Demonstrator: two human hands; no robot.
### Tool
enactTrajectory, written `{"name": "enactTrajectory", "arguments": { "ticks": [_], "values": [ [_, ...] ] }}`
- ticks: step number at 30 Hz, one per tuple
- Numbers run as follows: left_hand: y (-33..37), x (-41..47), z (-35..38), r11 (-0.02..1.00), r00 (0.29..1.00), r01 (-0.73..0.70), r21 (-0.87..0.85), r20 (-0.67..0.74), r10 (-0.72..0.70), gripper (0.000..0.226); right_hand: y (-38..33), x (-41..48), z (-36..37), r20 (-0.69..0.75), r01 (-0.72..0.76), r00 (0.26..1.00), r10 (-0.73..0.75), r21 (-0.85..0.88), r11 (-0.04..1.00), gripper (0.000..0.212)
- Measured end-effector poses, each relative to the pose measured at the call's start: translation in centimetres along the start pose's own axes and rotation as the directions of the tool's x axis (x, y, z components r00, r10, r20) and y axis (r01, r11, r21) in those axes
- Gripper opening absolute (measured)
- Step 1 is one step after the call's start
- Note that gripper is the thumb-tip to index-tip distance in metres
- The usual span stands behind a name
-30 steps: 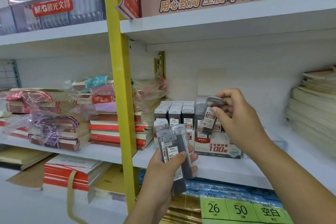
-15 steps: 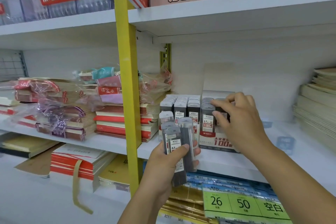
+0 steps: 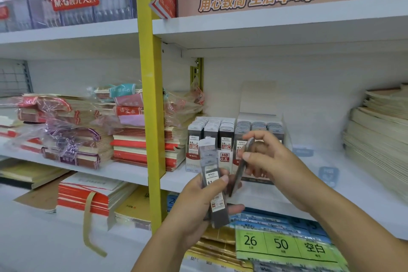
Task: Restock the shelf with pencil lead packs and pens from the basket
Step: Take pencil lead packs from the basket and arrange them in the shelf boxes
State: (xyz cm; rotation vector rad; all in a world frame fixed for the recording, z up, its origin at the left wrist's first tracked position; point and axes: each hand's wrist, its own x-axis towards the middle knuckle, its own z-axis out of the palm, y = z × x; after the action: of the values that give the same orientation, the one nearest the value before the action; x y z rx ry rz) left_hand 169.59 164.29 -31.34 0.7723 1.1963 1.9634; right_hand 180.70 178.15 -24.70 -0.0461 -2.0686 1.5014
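My left hand [image 3: 196, 202] grips a fanned bunch of grey pencil lead packs [image 3: 213, 180] upright in front of the shelf edge. My right hand [image 3: 268, 161] pinches one more lead pack [image 3: 241, 165] by its thin edge, right beside the bunch. Behind both hands, on the white middle shelf [image 3: 287, 196], stand two display boxes full of upright lead packs: a 0.5 HB box [image 3: 210, 139] on the left and a 0.7 box [image 3: 259, 127] on the right, partly hidden by my right hand. No basket or pens are in view.
A yellow upright post [image 3: 150, 117] divides the shelving. Stacks of wrapped notebooks [image 3: 72, 130] fill the left bay. Cream paper stacks [image 3: 379, 139] sit at the far right. Green price cards [image 3: 280, 245] and blue packets lie on the shelf below.
My right hand has come back from the 0.7 display box, where it set a pack, to the bunch in my left hand and now pinches another pack.
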Motion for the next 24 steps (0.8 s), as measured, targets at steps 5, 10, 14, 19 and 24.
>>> {"name": "enactTrajectory", "arguments": {
  "ticks": [5, 10, 14, 19, 24],
  "values": [
    [0.3, 0.0, -0.5, 0.998, 0.997, -0.002, 0.069, -0.071, 0.007, 0.027, 0.0, -0.1, -0.1, 0.055, -0.001, 0.998, 0.006, -0.098, 0.995, 0.029],
    [0.3, 0.0, -0.6, 0.99, 0.993, -0.023, 0.139, -0.109, 0.038, 0.025, 0.3, 0.0, -0.7, -0.048, 0.015, 0.999, -0.02, -0.112, 0.994, 0.032],
    [0.4, 0.1, -0.5, 0.985, 0.989, -0.055, 0.164, -0.129, 0.076, 0.028, 0.8, 0.2, -0.9, -0.143, 0.023, 0.989, -0.033, -0.073, 0.997, 0.035],
    [0.2, 0.3, -0.6, 0.988, 0.996, -0.054, 0.145, -0.068, 0.065, 0.047, 0.8, 0.2, -0.6, -0.191, 0.119, 0.97, -0.15, -0.165, 0.979, 0.041],
    [0.6, 0.8, -0.9, 0.981, 0.99, -0.124, 0.147, -0.045, 0.132, 0.036, -1.5, 1.9, -1.6, -0.295, 0.298, 0.871, -0.393, -0.318, 0.9, 0.035]
  ]
}}
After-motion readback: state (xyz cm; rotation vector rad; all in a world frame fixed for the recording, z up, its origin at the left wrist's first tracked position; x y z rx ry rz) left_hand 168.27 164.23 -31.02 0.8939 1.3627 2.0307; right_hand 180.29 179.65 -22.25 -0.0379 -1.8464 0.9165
